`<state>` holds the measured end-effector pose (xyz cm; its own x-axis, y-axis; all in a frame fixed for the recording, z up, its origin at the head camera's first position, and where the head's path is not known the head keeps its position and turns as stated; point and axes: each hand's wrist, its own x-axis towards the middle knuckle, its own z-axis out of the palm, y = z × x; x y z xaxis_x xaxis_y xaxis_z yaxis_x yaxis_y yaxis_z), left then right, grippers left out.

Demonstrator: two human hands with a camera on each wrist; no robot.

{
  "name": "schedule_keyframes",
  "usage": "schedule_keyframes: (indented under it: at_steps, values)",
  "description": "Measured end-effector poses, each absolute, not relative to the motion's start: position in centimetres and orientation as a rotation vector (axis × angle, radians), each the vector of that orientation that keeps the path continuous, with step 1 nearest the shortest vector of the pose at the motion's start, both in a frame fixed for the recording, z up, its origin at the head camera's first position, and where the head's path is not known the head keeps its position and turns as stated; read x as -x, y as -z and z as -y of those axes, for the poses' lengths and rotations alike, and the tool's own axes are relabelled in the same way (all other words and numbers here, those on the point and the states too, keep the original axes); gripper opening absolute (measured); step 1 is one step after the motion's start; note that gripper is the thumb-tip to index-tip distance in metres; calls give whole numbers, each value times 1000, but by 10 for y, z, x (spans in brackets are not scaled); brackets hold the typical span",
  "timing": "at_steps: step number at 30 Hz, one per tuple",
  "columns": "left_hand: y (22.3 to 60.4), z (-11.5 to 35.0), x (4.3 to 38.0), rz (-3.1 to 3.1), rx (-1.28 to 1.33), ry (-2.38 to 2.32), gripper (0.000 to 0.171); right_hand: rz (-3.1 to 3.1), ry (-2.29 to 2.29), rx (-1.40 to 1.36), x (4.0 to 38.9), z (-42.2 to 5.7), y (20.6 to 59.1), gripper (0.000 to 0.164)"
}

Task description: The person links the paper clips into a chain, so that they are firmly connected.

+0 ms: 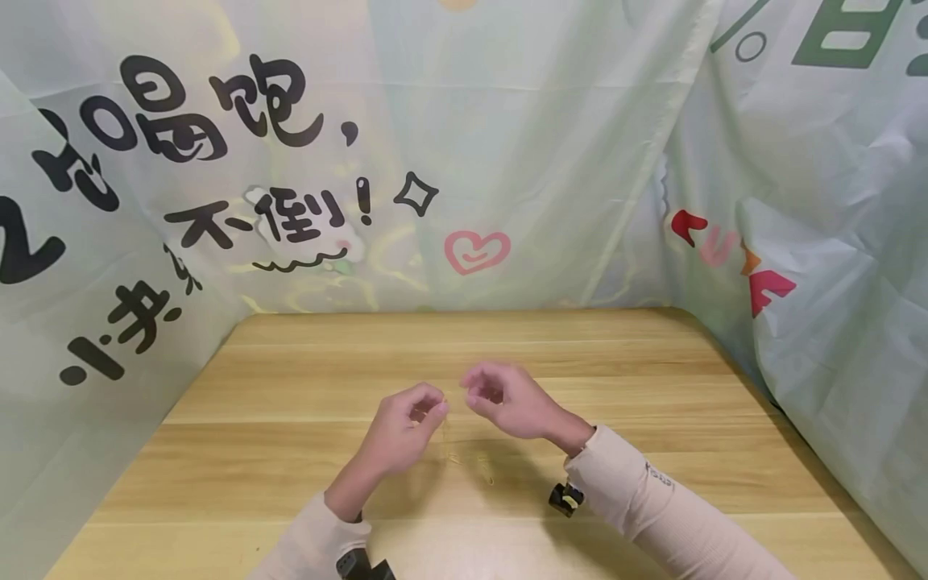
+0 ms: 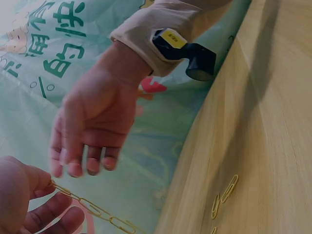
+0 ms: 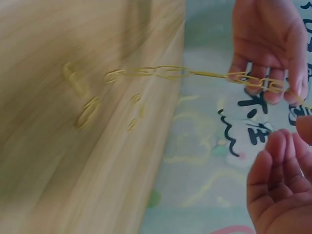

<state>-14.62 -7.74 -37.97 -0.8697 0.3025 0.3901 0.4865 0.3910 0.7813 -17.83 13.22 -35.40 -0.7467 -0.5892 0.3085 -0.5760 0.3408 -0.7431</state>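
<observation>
A chain of linked gold paper clips hangs from my left hand, which pinches its upper end between thumb and fingertips. Its lower end appears near the tabletop in the right wrist view. My right hand is just right of the left, fingers loosely bent; no clip shows clearly in it. In the left wrist view its fingertips hang close to the pinched end. The right wrist view cuts off part of its thumb side. Loose paper clips lie on the table below the hands.
The wooden table carries several loose clips near its middle. Printed cloth closes in the back and both sides. A small black camera sits at the right wrist, another at the left.
</observation>
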Motion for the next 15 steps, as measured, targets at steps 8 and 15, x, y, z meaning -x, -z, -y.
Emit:
schedule_keyframes:
  at_steps: [8, 15]
  values:
    - [380, 80, 147, 2419, 692, 1528, 5, -2546, 995, 1121, 184, -140, 372, 14]
    - [378, 81, 145, 2399, 664, 1586, 5, -2515, 801, 1083, 184, -142, 386, 17]
